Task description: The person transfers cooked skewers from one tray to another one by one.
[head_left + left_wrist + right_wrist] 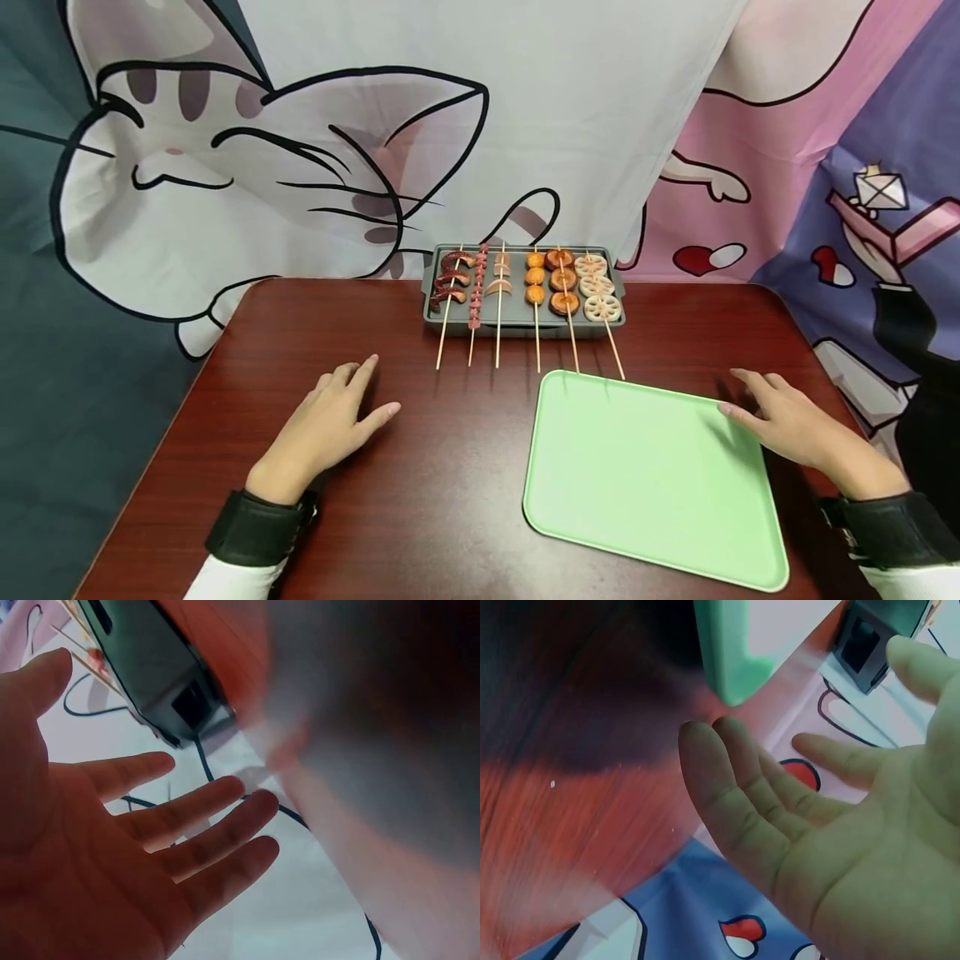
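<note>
The left hand (330, 425) lies palm-down on the dark red worktop (450, 483), fingers straight and relaxed, holding nothing. The right hand (787, 421) rests likewise at the right edge of the green tray (645, 500), its thumb tip touching the rim, fingers released. Beyond both hands, six skewers (525, 287) lie side by side on a grey grill pan (435, 310). The head view alone shows the skewered food; the wrist views show the open palms (82, 855) from beneath, with the cartoon backdrop (742, 930) behind.
</note>
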### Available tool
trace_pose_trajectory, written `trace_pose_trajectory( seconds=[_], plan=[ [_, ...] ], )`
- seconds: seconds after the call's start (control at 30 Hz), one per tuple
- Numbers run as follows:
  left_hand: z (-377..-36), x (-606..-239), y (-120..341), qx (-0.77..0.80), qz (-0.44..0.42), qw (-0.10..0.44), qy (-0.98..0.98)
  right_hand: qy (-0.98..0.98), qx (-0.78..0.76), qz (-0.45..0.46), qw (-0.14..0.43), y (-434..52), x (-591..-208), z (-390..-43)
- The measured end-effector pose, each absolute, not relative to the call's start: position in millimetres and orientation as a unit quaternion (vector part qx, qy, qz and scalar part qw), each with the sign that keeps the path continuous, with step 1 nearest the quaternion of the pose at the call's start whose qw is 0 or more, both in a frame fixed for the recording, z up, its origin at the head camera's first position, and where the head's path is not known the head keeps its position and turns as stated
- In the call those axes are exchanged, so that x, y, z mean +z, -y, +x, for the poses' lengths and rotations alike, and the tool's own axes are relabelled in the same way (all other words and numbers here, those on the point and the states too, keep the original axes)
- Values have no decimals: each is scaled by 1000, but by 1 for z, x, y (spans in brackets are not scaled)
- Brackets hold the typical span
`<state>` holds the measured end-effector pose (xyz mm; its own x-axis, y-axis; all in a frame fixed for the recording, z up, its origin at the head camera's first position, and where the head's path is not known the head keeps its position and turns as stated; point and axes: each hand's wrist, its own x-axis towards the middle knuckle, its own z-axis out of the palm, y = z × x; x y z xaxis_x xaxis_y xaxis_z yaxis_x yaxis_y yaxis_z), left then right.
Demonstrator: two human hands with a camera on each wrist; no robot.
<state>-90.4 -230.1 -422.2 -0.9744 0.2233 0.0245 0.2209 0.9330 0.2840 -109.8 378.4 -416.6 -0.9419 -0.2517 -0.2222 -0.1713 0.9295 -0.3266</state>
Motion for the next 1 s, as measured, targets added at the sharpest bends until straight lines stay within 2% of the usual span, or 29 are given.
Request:
trace_pose_trajectory(
  seconds=[0.3,0.53,1.0],
  plan=[
    [-82,-421,203,156,116,15,-981,-979,-144,-87,114,-377,-422,-103],
    [-78,-421,179,172,115,20,-978,-979,-139,-64,136,-376,-425,-99],
    [-80,-421,150,175,143,50,-973,-978,-154,-30,139,-378,-429,-88]
  ],
)
